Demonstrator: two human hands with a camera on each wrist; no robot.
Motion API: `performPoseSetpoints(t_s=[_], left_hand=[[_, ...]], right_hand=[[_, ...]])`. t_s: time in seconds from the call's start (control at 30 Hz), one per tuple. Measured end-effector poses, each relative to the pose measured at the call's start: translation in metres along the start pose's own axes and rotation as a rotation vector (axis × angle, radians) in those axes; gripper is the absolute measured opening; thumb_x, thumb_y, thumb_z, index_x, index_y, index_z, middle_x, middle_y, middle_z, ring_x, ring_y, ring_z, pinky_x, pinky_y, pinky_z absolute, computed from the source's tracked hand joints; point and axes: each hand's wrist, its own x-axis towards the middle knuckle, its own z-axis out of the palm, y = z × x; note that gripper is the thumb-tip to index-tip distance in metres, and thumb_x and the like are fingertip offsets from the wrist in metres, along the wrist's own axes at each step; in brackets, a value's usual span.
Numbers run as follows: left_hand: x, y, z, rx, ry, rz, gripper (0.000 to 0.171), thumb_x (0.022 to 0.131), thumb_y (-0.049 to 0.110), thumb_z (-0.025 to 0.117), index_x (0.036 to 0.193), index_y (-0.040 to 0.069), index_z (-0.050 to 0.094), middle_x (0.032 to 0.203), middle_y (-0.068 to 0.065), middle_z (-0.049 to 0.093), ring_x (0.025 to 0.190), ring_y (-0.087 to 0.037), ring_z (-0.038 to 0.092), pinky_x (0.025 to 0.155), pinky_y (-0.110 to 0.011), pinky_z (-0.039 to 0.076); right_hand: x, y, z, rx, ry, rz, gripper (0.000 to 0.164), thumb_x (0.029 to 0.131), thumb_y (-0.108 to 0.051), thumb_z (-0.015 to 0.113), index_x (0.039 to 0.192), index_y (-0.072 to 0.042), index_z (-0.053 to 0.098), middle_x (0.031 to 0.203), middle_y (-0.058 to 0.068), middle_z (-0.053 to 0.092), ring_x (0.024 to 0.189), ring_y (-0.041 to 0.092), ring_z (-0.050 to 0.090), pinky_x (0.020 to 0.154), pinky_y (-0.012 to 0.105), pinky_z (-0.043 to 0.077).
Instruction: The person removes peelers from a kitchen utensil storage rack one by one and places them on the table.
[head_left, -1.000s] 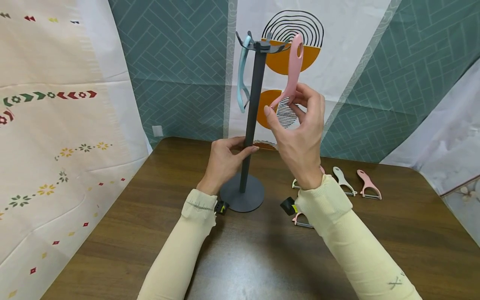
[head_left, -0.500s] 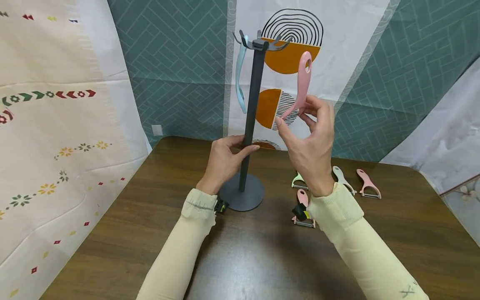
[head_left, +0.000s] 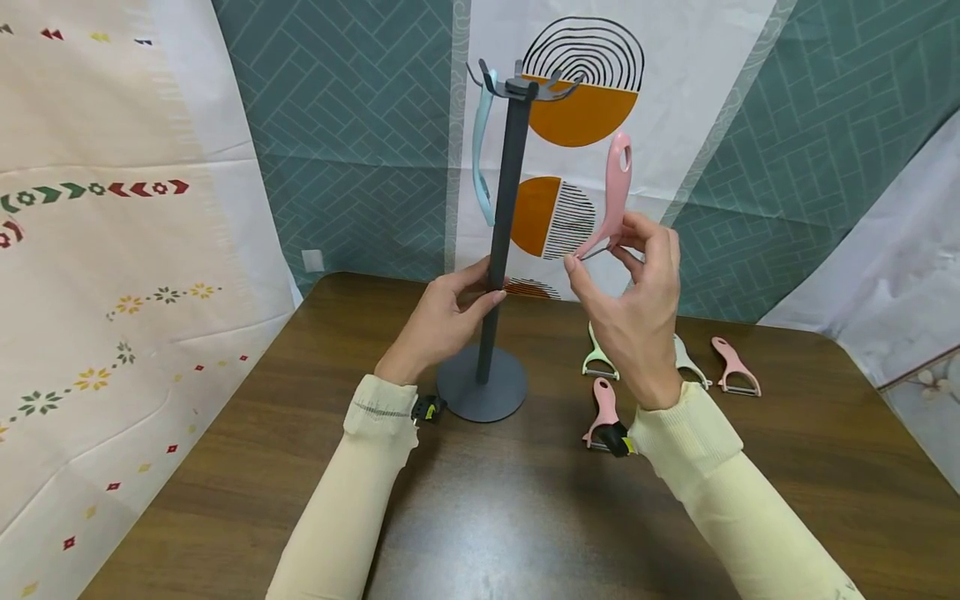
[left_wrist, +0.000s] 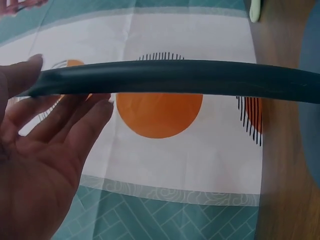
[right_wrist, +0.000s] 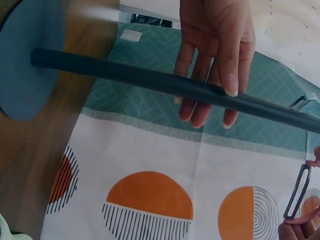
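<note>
My left hand [head_left: 433, 323] grips the dark grey pole [head_left: 508, 196] of an upright stand, thumb in front and fingers behind. A light blue peeler [head_left: 479, 154] hangs from one of the hooks [head_left: 551, 93] at the stand's top. To the right of the pole, my right hand [head_left: 637, 312] pinches a pink peeler [head_left: 617, 187] by its blade end, with the holed handle pointing up. That peeler is below the hooks and apart from the stand. Its blade [right_wrist: 297, 192] shows at the edge of the right wrist view.
The stand's round base [head_left: 482, 398] rests on a brown wooden table [head_left: 300, 467]. Right of it lie a green peeler [head_left: 599, 358], a pink peeler [head_left: 604, 404], a whitish peeler [head_left: 688, 362] partly behind my right hand, and another pink peeler [head_left: 736, 365].
My right hand has moved down and right with the pink peeler, away from the hooks. The hooks and light blue peeler have turned slightly; my left hand stays on the pole.
</note>
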Motion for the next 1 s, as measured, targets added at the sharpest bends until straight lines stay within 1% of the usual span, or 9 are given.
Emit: performPoseSetpoints(t_s=[0.17,0.33,0.4,0.47,0.57,0.67,0.87,1.0], left_hand=[[0.0,-0.001,-0.001,-0.007,-0.038,0.01,0.05,0.103,0.007,0.059,0.151,0.015,0.05,0.13,-0.008,0.07,0.122,-0.019,0.066,0.105,-0.037,0.055],[0.0,-0.002,-0.001,0.018,-0.023,0.0,0.035,0.103,0.007,0.059,0.138,0.01,0.063,0.125,-0.007,0.073,0.119,-0.018,0.068,0.107,-0.036,0.053],[0.0,-0.002,-0.001,0.008,-0.017,-0.007,0.031,0.103,0.008,0.059,0.133,0.008,0.066,0.123,-0.007,0.074,0.118,-0.019,0.068,0.108,-0.035,0.052],[0.0,-0.002,-0.001,-0.004,-0.009,-0.007,0.03,0.103,0.008,0.06,0.132,0.007,0.067,0.121,-0.008,0.074,0.117,-0.021,0.069,0.107,-0.034,0.053],[0.0,-0.002,0.0,-0.027,0.014,-0.005,0.032,0.101,0.007,0.061,0.133,0.007,0.067,0.118,-0.009,0.075,0.114,-0.025,0.071,0.104,-0.034,0.055],[0.0,-0.003,0.001,-0.025,0.044,-0.001,0.033,0.1,0.006,0.064,0.132,0.007,0.068,0.115,-0.01,0.076,0.111,-0.026,0.072,0.1,-0.033,0.057],[0.002,-0.005,0.004,-0.016,0.101,-0.002,0.034,0.096,0.007,0.069,0.13,0.006,0.07,0.111,-0.011,0.078,0.105,-0.022,0.075,0.096,-0.032,0.059],[0.002,-0.006,0.005,0.007,0.136,0.006,0.033,0.094,0.008,0.072,0.127,0.007,0.072,0.11,-0.01,0.078,0.102,-0.021,0.075,0.094,-0.032,0.06]], right_hand=[[-0.003,0.01,-0.005,-0.02,-0.009,-0.005,0.059,0.083,-0.005,0.082,0.135,0.001,0.056,0.123,0.015,0.051,0.113,0.021,0.053,0.107,0.029,0.052],[-0.007,0.018,-0.008,-0.05,-0.024,0.001,0.061,0.082,-0.006,0.083,0.136,0.0,0.055,0.125,0.016,0.051,0.114,0.019,0.053,0.107,0.027,0.052],[-0.008,0.02,-0.01,-0.053,-0.03,0.005,0.06,0.083,-0.006,0.082,0.136,0.0,0.055,0.125,0.016,0.051,0.114,0.019,0.052,0.107,0.027,0.051],[-0.009,0.021,-0.011,-0.054,-0.032,0.007,0.06,0.083,-0.005,0.082,0.136,0.001,0.055,0.125,0.017,0.051,0.114,0.019,0.052,0.107,0.028,0.051],[-0.01,0.022,-0.012,-0.058,-0.034,0.009,0.059,0.083,-0.005,0.082,0.136,0.001,0.055,0.125,0.017,0.051,0.115,0.02,0.053,0.108,0.029,0.051],[-0.011,0.023,-0.013,-0.061,-0.033,0.015,0.06,0.083,-0.006,0.082,0.136,0.0,0.055,0.125,0.016,0.051,0.115,0.02,0.053,0.108,0.028,0.051],[-0.013,0.028,-0.017,-0.056,-0.031,0.031,0.062,0.082,-0.006,0.084,0.137,-0.002,0.055,0.124,0.01,0.051,0.115,0.019,0.054,0.107,0.026,0.051],[-0.016,0.03,-0.02,-0.062,-0.043,0.044,0.063,0.082,-0.009,0.084,0.138,-0.005,0.055,0.125,0.008,0.051,0.116,0.015,0.053,0.107,0.025,0.051]])
